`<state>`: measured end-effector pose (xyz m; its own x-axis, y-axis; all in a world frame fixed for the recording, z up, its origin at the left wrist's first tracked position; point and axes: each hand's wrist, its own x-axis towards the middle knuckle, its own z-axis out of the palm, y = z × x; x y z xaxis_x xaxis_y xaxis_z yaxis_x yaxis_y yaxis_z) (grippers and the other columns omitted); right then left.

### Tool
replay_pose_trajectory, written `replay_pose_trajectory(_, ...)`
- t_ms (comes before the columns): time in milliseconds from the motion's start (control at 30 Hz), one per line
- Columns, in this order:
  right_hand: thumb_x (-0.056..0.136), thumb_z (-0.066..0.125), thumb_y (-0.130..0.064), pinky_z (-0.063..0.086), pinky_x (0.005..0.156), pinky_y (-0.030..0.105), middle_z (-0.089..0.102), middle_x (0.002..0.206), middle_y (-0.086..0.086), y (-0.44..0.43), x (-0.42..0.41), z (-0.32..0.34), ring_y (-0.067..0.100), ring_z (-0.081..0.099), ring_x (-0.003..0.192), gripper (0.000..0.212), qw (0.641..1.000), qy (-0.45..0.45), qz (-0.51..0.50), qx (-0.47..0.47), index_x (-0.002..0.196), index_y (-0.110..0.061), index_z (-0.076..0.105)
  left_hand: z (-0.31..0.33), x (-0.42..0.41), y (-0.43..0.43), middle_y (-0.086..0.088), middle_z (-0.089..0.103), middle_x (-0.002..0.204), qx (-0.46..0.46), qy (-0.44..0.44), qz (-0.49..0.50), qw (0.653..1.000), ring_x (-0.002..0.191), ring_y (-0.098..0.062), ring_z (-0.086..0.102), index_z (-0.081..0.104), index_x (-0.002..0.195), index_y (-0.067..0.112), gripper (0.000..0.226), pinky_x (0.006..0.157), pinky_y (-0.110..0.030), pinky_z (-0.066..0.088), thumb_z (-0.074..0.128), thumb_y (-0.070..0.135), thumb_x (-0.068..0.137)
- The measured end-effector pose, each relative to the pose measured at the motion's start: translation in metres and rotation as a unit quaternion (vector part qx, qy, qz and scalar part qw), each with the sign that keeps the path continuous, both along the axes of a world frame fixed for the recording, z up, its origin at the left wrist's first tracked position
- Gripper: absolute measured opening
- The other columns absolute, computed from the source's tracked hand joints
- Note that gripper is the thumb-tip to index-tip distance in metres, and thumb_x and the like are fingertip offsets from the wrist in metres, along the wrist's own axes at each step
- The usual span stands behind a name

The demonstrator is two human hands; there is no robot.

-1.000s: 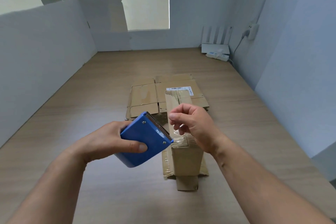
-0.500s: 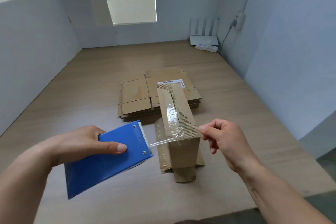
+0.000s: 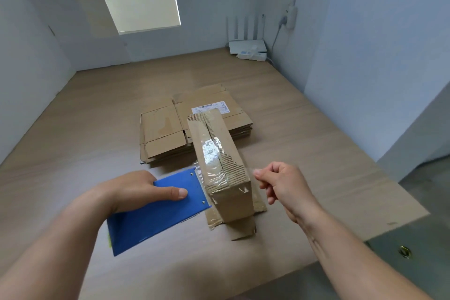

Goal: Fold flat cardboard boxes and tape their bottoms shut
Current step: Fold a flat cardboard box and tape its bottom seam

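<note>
Standing upright on wooden table (image 3: 316,153), folded cardboard box (image 3: 220,153) taped along top seam, blue tape dispenser (image 3: 155,212) gripped by left hand (image 3: 136,192) against box's left side, right hand (image 3: 285,185) loosely curled, nothing visibly held, flat boxes (image 3: 165,131) stacked behind.

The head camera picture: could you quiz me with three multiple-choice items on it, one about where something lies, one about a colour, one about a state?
1. Where does the stack of flat cartons lie?
A. beyond the folded box
B. on top of the folded box
C. under the tape dispenser

2. What colour is the tape dispenser?
A. red
B. blue
C. green

3. What does the left hand do?
A. rests flat on the table
B. holds the dispenser
C. lifts the folded box

Answers:
1 A: the stack sits farther away on the table, behind the folded box.
2 B: its flat side is plainly blue.
3 B: thumb and fingers clasp the dispenser beside the box, while the right hand is off it.
</note>
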<state>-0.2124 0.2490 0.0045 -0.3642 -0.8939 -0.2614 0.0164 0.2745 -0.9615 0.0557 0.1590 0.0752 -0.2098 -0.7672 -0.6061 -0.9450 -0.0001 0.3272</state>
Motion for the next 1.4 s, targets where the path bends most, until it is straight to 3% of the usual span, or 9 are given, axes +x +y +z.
replay_pose_trajectory(133, 0.089, 0.063, -0.024, 0.036, 0.038, 0.022, 0.057, 0.059, 0.003, -0.002, -0.002, -0.010, 0.010, 0.043, 0.042, 0.022, 0.997, -0.014, 0.015, 0.071, 0.072, -0.011, 0.058, -0.014, -0.009, 0.001, 0.005, 0.072, 0.077, 0.015, 0.025, 0.004, 1.000, 0.070, -0.012, 0.069, 0.070, 0.081, 0.021, 0.083, 0.066, -0.026, 0.047, 0.055, 0.090, 0.038)
replay_pose_trajectory(267, 0.087, 0.061, -0.043, 0.048, 0.060, 0.030, 0.062, 0.102, 0.005, 0.007, -0.016, -0.021, 0.023, 0.062, 0.086, 0.029, 0.947, 0.244, 0.020, 0.211, 0.103, -0.023, 0.048, -0.021, -0.017, 0.000, 0.006, 0.072, 0.075, 0.016, 0.048, -0.007, 0.999, 0.069, -0.012, 0.070, 0.071, 0.082, 0.022, 0.090, 0.071, -0.029, 0.049, 0.053, 0.093, 0.030)
replay_pose_trajectory(400, 0.090, 0.049, -0.052, 0.041, 0.084, 0.030, 0.061, 0.118, 0.002, -0.003, 0.005, -0.004, 0.021, 0.055, 0.112, 0.048, 0.949, 0.309, -0.041, 0.038, 0.123, -0.018, 0.055, -0.024, -0.014, -0.001, 0.007, 0.072, 0.075, 0.020, 0.048, -0.002, 0.999, 0.068, -0.011, 0.070, 0.070, 0.084, 0.022, 0.086, 0.066, -0.026, 0.048, 0.054, 0.091, 0.035)
replay_pose_trajectory(533, 0.090, 0.047, -0.059, 0.034, 0.105, 0.036, 0.037, 0.149, 0.005, -0.016, 0.042, 0.006, 0.023, 0.035, 0.135, 0.081, 0.918, 0.386, 0.085, 0.037, 0.151, -0.016, 0.016, -0.023, -0.014, -0.001, 0.005, 0.072, 0.080, 0.023, 0.047, -0.008, 0.999, 0.073, -0.013, 0.070, 0.069, 0.087, 0.022, 0.081, 0.066, -0.025, 0.047, 0.054, 0.088, 0.041)
replay_pose_trajectory(767, 0.093, 0.051, -0.049, 0.029, 0.108, 0.033, 0.031, 0.151, 0.006, -0.017, 0.044, 0.005, 0.022, 0.028, 0.139, 0.080, 0.923, 0.370, 0.106, 0.031, 0.152, -0.018, 0.007, 0.000, 0.008, -0.006, 0.006, 0.074, 0.083, 0.072, 0.032, -0.003, 0.997, 0.075, -0.013, 0.071, 0.072, 0.089, 0.022, 0.080, 0.074, -0.029, 0.050, 0.062, 0.085, 0.041)
replay_pose_trajectory(900, 0.092, 0.051, -0.049, 0.030, 0.107, 0.034, 0.034, 0.149, 0.007, -0.019, 0.048, 0.004, 0.024, 0.030, 0.137, 0.080, 0.917, 0.384, 0.103, 0.025, 0.152, -0.018, 0.008, -0.005, -0.009, -0.004, 0.007, 0.064, 0.088, 0.018, -0.071, -0.003, 0.997, 0.080, -0.010, 0.062, 0.064, 0.088, 0.023, 0.069, 0.065, -0.026, 0.042, 0.060, 0.085, 0.058)
replay_pose_trajectory(1033, 0.092, 0.051, -0.051, 0.032, 0.106, 0.037, 0.034, 0.150, 0.006, -0.019, 0.044, 0.004, 0.024, 0.031, 0.137, 0.080, 0.916, 0.388, 0.095, 0.031, 0.152, -0.018, 0.009, -0.015, -0.037, -0.002, 0.007, 0.059, 0.083, -0.026, -0.082, 0.012, 0.996, 0.077, -0.010, 0.058, 0.060, 0.080, 0.020, 0.060, 0.061, -0.027, 0.039, 0.057, 0.079, 0.067)
replay_pose_trajectory(1167, 0.092, 0.049, -0.053, 0.032, 0.108, 0.040, 0.032, 0.152, 0.006, -0.017, 0.041, 0.006, 0.024, 0.030, 0.138, 0.080, 0.912, 0.394, 0.110, 0.032, 0.152, -0.018, 0.009, -0.053, -0.027, 0.019, 0.003, 0.064, 0.107, -0.131, -0.302, -0.091, 0.940, 0.098, -0.018, 0.061, 0.062, 0.109, 0.021, 0.044, 0.073, -0.028, 0.041, 0.048, 0.056, 0.086)
replay_pose_trajectory(1400, 0.099, 0.035, -0.046, 0.022, 0.115, 0.038, 0.024, 0.157, 0.004, -0.022, 0.036, 0.006, 0.020, 0.023, 0.143, 0.067, 0.937, 0.320, 0.137, 0.021, 0.153, -0.017, 0.008, -0.113, 0.015, 0.028, 0.001, 0.054, 0.086, -0.128, -0.184, 0.066, 0.972, 0.075, -0.019, 0.055, 0.035, 0.111, 0.018, 0.034, 0.065, -0.033, 0.040, 0.033, 0.047, 0.092)
